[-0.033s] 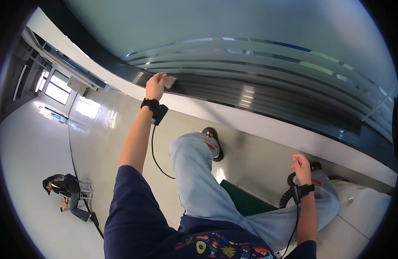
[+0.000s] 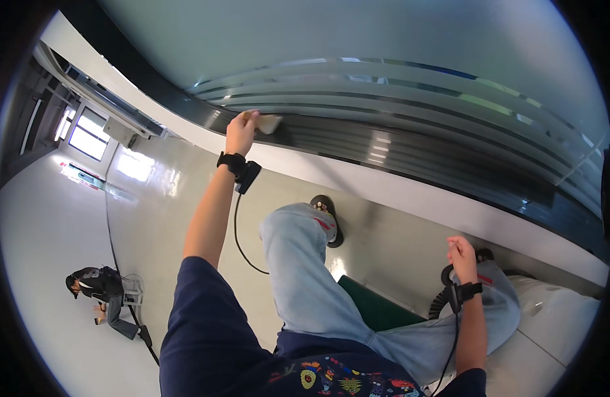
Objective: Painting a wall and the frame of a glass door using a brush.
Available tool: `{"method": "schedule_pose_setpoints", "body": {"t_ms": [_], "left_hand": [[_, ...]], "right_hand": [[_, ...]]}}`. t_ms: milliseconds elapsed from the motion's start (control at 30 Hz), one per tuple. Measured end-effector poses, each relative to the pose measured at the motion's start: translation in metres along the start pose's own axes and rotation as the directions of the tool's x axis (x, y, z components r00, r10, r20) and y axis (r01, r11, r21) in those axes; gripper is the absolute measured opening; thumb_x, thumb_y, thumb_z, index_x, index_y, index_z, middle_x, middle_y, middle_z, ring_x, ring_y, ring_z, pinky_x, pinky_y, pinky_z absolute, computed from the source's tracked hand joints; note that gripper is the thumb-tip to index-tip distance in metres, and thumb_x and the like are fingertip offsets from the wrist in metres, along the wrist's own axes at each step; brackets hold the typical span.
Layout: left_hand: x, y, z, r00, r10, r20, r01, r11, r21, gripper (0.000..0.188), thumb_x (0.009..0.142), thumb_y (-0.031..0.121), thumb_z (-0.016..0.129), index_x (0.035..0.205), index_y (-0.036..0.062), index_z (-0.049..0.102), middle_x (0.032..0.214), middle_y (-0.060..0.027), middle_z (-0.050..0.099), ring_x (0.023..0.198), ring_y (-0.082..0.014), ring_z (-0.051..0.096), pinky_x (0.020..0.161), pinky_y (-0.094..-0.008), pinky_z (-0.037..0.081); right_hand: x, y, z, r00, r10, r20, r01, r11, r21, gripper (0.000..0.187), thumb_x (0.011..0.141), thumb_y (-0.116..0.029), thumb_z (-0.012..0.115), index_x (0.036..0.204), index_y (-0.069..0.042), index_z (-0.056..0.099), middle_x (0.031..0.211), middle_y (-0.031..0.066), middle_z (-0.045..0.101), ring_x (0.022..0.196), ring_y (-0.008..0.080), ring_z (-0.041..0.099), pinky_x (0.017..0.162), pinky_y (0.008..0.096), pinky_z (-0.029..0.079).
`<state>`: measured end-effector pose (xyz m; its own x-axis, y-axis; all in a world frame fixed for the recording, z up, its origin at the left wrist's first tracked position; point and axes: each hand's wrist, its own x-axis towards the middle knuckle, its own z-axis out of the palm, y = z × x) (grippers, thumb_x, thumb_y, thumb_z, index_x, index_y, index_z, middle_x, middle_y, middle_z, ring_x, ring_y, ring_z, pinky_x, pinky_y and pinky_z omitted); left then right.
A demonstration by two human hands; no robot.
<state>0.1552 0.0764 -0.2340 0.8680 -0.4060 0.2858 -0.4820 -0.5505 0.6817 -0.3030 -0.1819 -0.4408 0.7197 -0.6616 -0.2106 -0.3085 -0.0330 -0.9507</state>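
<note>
My left hand (image 2: 240, 132) reaches out to the dark sill, its fingers closed round the handle of a small flat brush (image 2: 269, 124). The brush's pale, fan-shaped bristles point right and lie against or just over the dark ledge (image 2: 331, 135) under the frosted glass (image 2: 397, 46). My right hand (image 2: 461, 255) rests near my right knee, its fingers curled in a loose fist, and nothing shows in it. Each wrist wears a black strap with a small device and a cable.
A white wall edge (image 2: 384, 175) runs below the ledge. Between my legs is a dark green flat-topped thing (image 2: 378, 308), with a black ribbed curved thing (image 2: 439, 303) beside it. At far left, a person in dark clothes (image 2: 103, 284) sits by the wall.
My left hand has shifted slightly right along the ledge with the brush, and more of the bristles shows. My right hand has stayed put.
</note>
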Motion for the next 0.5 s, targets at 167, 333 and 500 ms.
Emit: {"method": "schedule_pose_setpoints", "body": {"t_ms": [167, 333, 500], "left_hand": [[-0.028, 0.058, 0.008, 0.998, 0.054, 0.031, -0.037, 0.918, -0.394, 0.026, 0.085, 0.025, 0.05, 0.095, 0.0031, 0.059, 0.079, -0.0093, 0.063, 0.075, -0.0199, 0.062, 0.061, -0.0291, 0.046], [-0.028, 0.045, 0.02, 0.936, 0.352, 0.023, -0.347, 0.909, 0.232, 0.023, 0.083, 0.023, 0.051, 0.096, 0.0056, 0.058, 0.077, -0.0175, 0.06, 0.073, -0.0307, 0.058, 0.063, -0.0333, 0.045], [-0.054, 0.074, 0.037, 0.95, 0.304, 0.069, -0.26, 0.894, -0.365, 0.021, 0.084, 0.019, 0.053, 0.1, 0.0072, 0.058, 0.069, -0.0109, 0.057, 0.061, -0.012, 0.051, 0.063, -0.0276, 0.044]], "right_hand": [[-0.001, 0.003, -0.003, 1.0, 0.002, 0.014, -0.002, 1.0, -0.021, 0.013, 0.086, -0.012, 0.046, 0.09, -0.001, 0.053, 0.056, 0.0005, 0.046, 0.048, 0.0068, 0.042, 0.045, 0.022, 0.034], [0.0, -0.004, 0.0, 1.0, 0.003, 0.016, -0.003, 1.0, -0.027, 0.014, 0.086, -0.012, 0.046, 0.09, -0.001, 0.053, 0.056, 0.001, 0.046, 0.049, 0.0073, 0.042, 0.046, 0.0223, 0.034], [-0.001, 0.002, 0.0, 1.0, -0.006, 0.003, 0.006, 1.0, -0.007, 0.014, 0.086, -0.012, 0.046, 0.09, -0.001, 0.053, 0.057, 0.001, 0.046, 0.05, 0.0074, 0.043, 0.047, 0.0224, 0.035]]}}
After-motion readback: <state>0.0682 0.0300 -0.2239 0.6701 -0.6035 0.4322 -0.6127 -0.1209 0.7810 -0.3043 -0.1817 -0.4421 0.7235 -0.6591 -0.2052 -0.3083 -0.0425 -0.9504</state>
